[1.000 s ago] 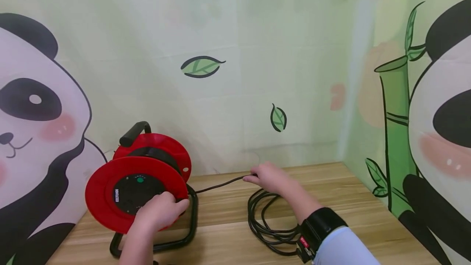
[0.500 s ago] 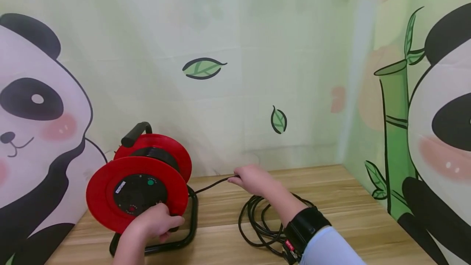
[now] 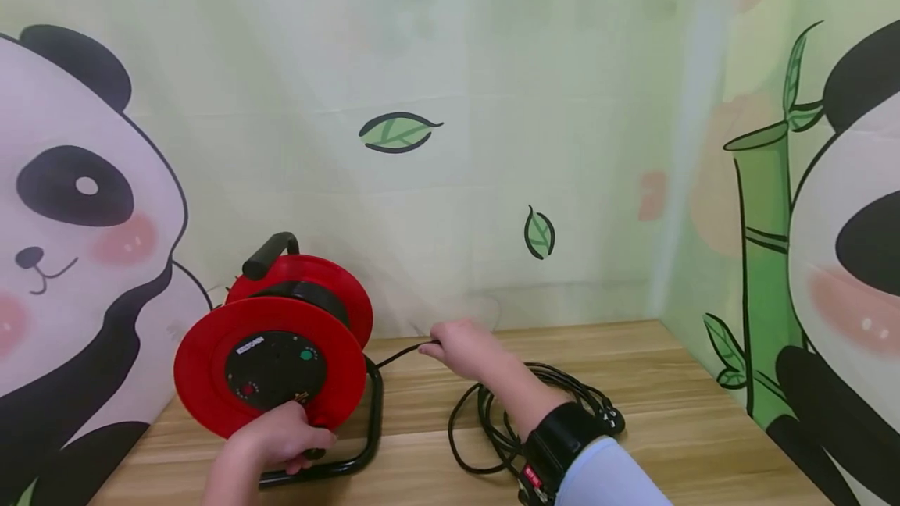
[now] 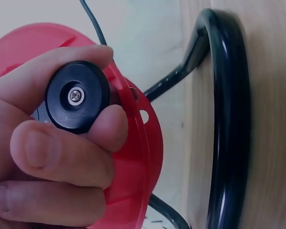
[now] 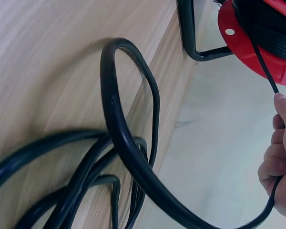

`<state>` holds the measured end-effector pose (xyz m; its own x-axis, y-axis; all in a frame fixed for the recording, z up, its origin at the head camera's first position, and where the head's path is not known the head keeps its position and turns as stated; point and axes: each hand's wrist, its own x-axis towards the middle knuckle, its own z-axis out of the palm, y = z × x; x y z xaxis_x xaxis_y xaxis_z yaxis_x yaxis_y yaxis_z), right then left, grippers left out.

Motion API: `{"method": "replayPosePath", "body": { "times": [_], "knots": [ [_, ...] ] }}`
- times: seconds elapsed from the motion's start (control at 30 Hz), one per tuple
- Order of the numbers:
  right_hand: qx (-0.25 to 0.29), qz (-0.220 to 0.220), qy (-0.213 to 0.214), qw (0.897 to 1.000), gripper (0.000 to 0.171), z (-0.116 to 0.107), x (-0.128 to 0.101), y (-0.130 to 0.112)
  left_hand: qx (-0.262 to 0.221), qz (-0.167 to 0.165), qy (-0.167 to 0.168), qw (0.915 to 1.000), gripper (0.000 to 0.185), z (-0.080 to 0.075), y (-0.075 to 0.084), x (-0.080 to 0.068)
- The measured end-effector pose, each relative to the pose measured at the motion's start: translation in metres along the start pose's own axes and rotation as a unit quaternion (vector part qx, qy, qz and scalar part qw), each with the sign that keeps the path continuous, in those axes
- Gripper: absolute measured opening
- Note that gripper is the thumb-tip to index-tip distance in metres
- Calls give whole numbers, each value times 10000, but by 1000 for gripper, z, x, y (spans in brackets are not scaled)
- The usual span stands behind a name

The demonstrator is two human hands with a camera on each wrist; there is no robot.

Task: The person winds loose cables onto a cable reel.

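A red cable reel with a black socket disc in its middle stands at the left of the head view. My left hand is at the lower edge of its front flange. In the left wrist view, my fingers curl round a round black crank knob with a screw in its centre. To the right of the reel, my right hand grips the black cable, which runs to the drum. The right wrist view shows the cable passing through the fist, with a loose loop hanging below it.
Loose cable coils lie on the wooden table under my right forearm, with a black plug at their right. The reel rests on a black tube frame. Behind stands a panda-print cloth.
The reel has turned clockwise in the head view, its label and green button moving over. My left hand has gone down and left with the knob. My right hand has moved nearer the reel.
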<state>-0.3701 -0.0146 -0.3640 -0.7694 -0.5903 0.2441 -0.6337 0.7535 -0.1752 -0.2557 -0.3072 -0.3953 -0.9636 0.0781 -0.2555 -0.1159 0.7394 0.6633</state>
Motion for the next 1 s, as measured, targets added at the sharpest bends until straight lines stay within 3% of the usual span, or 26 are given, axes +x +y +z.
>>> {"method": "replayPosePath", "body": {
  "times": [0.23, 0.53, 0.77, 1.0],
  "knots": [
    [133, -72, -169, 9997, 37, 8, 8, -11, -196, -451, -120, 9987, 24, -9, -15, -2],
    [135, -430, -312, 9985, 32, 17, 14, -35, -733, -858, 121, 9935, 23, -23, -43, -8],
    [70, -537, -309, 9981, 30, 26, 19, -51, -725, -968, 325, 9921, 23, -37, -61, -17],
    [160, -532, -289, 9980, 27, 32, 21, -55, -615, -992, 423, 9923, 22, -42, -63, -20]
  ]
}}
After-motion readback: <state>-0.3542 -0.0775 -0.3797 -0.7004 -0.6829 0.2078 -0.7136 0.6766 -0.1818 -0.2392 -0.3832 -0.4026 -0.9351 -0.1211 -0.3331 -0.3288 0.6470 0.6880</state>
